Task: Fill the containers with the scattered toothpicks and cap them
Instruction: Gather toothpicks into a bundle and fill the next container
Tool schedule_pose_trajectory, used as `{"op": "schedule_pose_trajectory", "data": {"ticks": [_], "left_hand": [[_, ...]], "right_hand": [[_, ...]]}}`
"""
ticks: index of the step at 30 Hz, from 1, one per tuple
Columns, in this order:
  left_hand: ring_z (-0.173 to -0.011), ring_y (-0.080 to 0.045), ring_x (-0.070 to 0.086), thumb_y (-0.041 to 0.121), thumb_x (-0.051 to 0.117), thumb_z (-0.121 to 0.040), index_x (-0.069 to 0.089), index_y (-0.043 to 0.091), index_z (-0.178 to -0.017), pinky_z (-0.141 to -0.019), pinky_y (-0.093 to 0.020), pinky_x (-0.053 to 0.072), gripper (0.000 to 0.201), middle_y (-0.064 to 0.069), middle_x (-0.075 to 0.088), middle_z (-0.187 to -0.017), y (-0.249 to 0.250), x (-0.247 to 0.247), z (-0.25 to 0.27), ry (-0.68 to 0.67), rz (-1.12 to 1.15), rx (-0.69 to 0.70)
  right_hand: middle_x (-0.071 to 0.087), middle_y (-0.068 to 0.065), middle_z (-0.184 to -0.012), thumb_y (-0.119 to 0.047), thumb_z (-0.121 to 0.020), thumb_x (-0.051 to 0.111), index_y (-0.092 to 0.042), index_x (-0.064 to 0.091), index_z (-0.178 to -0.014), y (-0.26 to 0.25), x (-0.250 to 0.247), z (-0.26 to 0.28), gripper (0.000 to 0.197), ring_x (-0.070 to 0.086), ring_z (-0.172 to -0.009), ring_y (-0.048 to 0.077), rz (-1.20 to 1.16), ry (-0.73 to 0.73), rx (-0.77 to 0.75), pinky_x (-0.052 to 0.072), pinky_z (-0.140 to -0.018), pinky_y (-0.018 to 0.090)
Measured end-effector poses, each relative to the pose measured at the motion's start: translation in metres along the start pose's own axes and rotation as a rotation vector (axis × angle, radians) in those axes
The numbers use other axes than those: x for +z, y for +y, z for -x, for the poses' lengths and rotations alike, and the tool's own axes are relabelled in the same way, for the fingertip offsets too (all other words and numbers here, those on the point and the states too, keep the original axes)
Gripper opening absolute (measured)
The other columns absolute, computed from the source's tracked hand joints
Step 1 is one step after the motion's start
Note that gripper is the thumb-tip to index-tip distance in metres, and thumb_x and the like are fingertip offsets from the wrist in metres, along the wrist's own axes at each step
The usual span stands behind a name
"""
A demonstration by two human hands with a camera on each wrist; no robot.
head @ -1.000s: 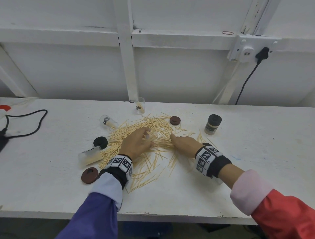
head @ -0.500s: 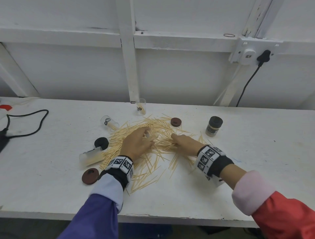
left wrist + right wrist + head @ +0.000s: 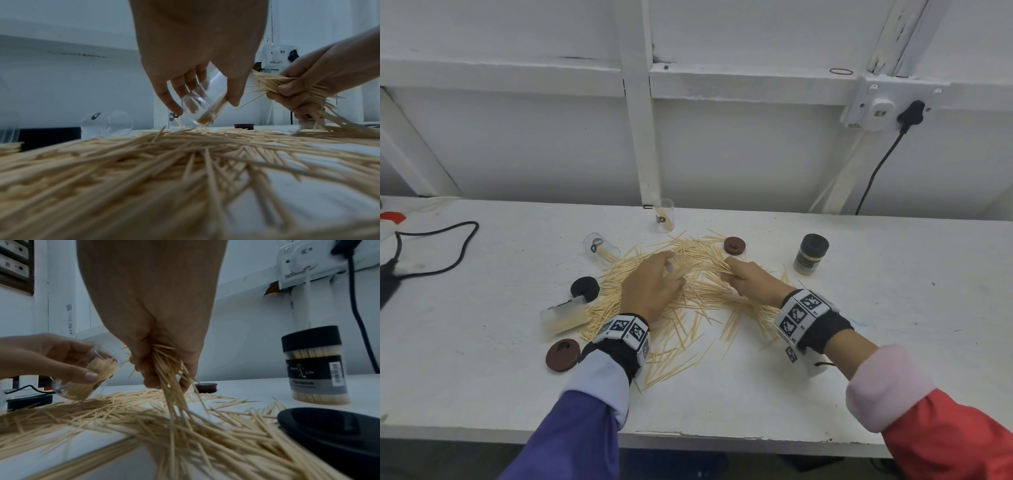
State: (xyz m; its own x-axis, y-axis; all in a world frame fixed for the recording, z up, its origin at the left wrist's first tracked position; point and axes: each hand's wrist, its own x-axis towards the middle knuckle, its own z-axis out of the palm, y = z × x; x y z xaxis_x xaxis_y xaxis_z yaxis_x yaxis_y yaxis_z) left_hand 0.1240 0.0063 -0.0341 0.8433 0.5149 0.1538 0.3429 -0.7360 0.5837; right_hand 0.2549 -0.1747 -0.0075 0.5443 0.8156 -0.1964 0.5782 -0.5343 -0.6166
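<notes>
Likely workshop: white bench [image 3: 825,359], framed wall [image 3: 722,154], socket [image 3: 880,108].

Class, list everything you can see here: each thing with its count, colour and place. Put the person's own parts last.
Toothpicks: many, tan, mid-table.
Held jar: 1, clear, part-filled.
Open jars: 3, clear, back and left.
Capped jar: 1, black lid, right.
Brown caps: 2, front-left, back.
Black caps: 2, left; by right wrist.
Cables: 2, black, left; wall.
Socket: 1, white, wall.
Left hand: grips held jar.
Right hand: grips toothpicks.
</notes>
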Motion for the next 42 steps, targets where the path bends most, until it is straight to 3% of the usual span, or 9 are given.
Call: {"op": "schedule_pose_trajectory", "data": {"ticks": [4,9,12,16,27,33,37,42], "left_hand": [[-0.112,-0.015,0.056,0.033,0.07,-0.083,0.053,0.026,-0.131,-0.086,-0.035,0.046,0.052,0.007,0.06,-0.121,-0.007,0.002,-0.003,0.034,-0.05,0.023],[-0.113,-0.018,0.054,0.031,0.072,-0.083,0.054,0.026,-0.131,-0.092,-0.038,0.044,0.052,0.006,0.061,-0.12,-0.013,0.009,-0.004,-0.039,-0.001,0.161],[-0.116,-0.019,0.055,0.034,0.073,-0.084,0.053,0.023,-0.133,-0.097,-0.043,0.045,0.054,0.004,0.061,-0.124,-0.012,0.012,-0.003,-0.077,0.015,0.217],[-0.115,-0.016,0.056,0.036,0.073,-0.084,0.052,0.024,-0.134,-0.096,-0.042,0.046,0.055,0.007,0.061,-0.121,-0.013,0.012,-0.003,-0.068,0.058,0.206],[-0.111,-0.015,0.055,0.035,0.072,-0.085,0.054,0.025,-0.133,-0.091,-0.042,0.047,0.053,0.009,0.061,-0.114,-0.018,0.014,-0.005,-0.081,-0.011,0.308],[-0.105,-0.017,0.057,0.034,0.071,-0.085,0.056,0.024,-0.132,-0.087,-0.042,0.048,0.05,0.01,0.061,-0.107,-0.017,0.013,-0.005,-0.091,-0.026,0.371],[-0.105,-0.015,0.056,0.044,0.064,-0.085,0.054,0.027,-0.133,-0.09,-0.041,0.046,0.052,0.012,0.06,-0.105,-0.018,0.014,-0.006,-0.104,-0.04,0.369],[-0.108,-0.016,0.054,0.034,0.072,-0.084,0.055,0.027,-0.133,-0.092,-0.041,0.044,0.052,0.011,0.06,-0.108,-0.019,0.014,-0.007,-0.077,-0.086,0.339]], "right_hand": [[0.042,0.0,-0.072,-0.021,-0.103,0.041,-0.01,0.036,-0.088,0.002,-0.006,0.0,0.02,0.037,-0.064,0.013,-0.131,0.06,-0.009,0.034,-0.062,0.028],[0.042,0.003,-0.077,-0.023,-0.103,0.041,-0.01,0.037,-0.089,-0.001,-0.007,0.002,0.019,0.038,-0.066,0.013,-0.184,-0.018,-0.035,0.037,-0.066,0.027],[0.045,0.003,-0.078,-0.025,-0.103,0.04,-0.011,0.036,-0.089,-0.002,-0.003,-0.001,0.02,0.04,-0.069,0.016,-0.101,-0.047,-0.04,0.036,-0.069,0.031],[0.046,0.008,-0.082,-0.025,-0.104,0.038,-0.011,0.033,-0.09,-0.004,-0.002,-0.002,0.02,0.039,-0.074,0.02,0.038,-0.076,-0.017,0.033,-0.069,0.034],[0.044,0.003,-0.07,-0.024,-0.105,0.034,-0.012,0.03,-0.094,-0.01,-0.003,-0.004,0.017,0.041,-0.064,0.019,0.361,-0.123,-0.024,0.03,-0.056,0.032],[0.041,0.0,-0.072,-0.018,-0.103,0.035,-0.013,0.032,-0.097,-0.017,-0.005,-0.009,0.009,0.046,-0.069,0.022,0.509,-0.169,-0.026,0.038,-0.065,0.034],[0.044,0.001,-0.075,-0.021,-0.104,0.034,-0.011,0.035,-0.097,-0.024,-0.009,-0.012,0.012,0.049,-0.073,0.025,0.561,-0.176,-0.05,0.037,-0.065,0.034],[0.048,0.003,-0.083,-0.02,-0.103,0.033,-0.01,0.043,-0.105,-0.036,-0.017,-0.015,0.015,0.049,-0.077,0.025,0.668,-0.158,-0.064,0.036,-0.068,0.033]]}}
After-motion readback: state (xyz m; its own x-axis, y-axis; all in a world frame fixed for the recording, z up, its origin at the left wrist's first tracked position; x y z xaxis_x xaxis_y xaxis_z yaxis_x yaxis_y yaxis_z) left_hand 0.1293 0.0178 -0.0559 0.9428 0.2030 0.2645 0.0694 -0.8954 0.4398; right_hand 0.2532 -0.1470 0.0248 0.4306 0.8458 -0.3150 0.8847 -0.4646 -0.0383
